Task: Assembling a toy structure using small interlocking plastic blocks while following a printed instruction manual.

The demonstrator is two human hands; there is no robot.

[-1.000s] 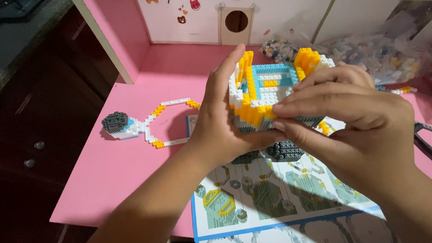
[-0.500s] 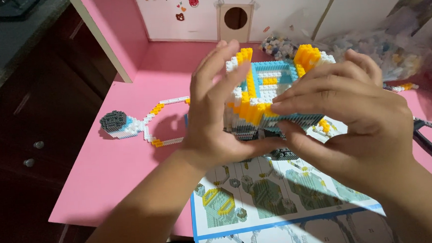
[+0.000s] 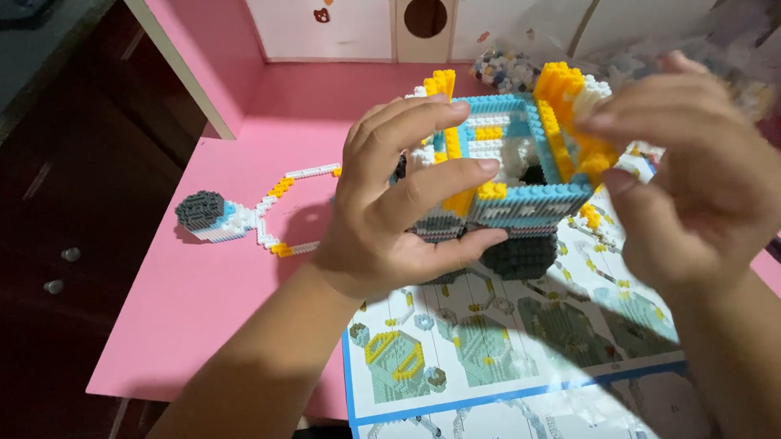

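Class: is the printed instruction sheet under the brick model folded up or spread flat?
Spread flat: the instruction sheet lies open on the pink desk, diagrams facing up, beneath the brick model.

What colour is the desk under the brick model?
Pink: the desk shows best in the head view.

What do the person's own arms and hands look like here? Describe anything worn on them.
Both the left hand and the right hand are bare: no gloves, rings, watch or bracelets show. Both forearms are uncovered too, with no sleeve in view as far as the frame's edge. Fingernails are short and unpainted.
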